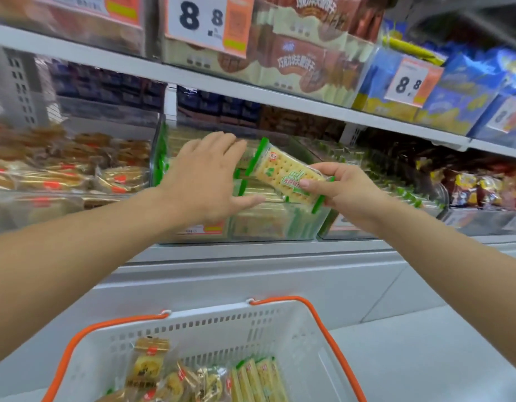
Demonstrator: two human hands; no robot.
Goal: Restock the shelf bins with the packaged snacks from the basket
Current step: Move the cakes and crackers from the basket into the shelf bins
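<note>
My right hand (342,189) pinches 1 green-edged cracker packet (290,174) by its near end, thumb on top and fingers curled beneath. The packet hangs over the clear cracker bin (251,227) on the middle shelf, its long axis running from my grip up toward 10 o'clock, the far green seal tilted highest. My left hand (206,175) is flat and relaxed, fingers straight, reaching into the same bin at about 9 o'clock from the packet; whether it presses the stacked packets (262,195) there or only hovers over them I cannot tell.

The stack lies at 6 to 7 o'clock from the packet, just beneath it, so I judge the coming move to be a short drop down and forward. The packet's axis looks skewed against the rows below, so it likely needs a turn to lie parallel. My right hand is the nearer one for that.

The white basket (317,343) with orange handles (323,323) sits at 6 o'clock, well below the shelf, holding more green cracker packets (254,381) and pastry packs (148,364).
</note>
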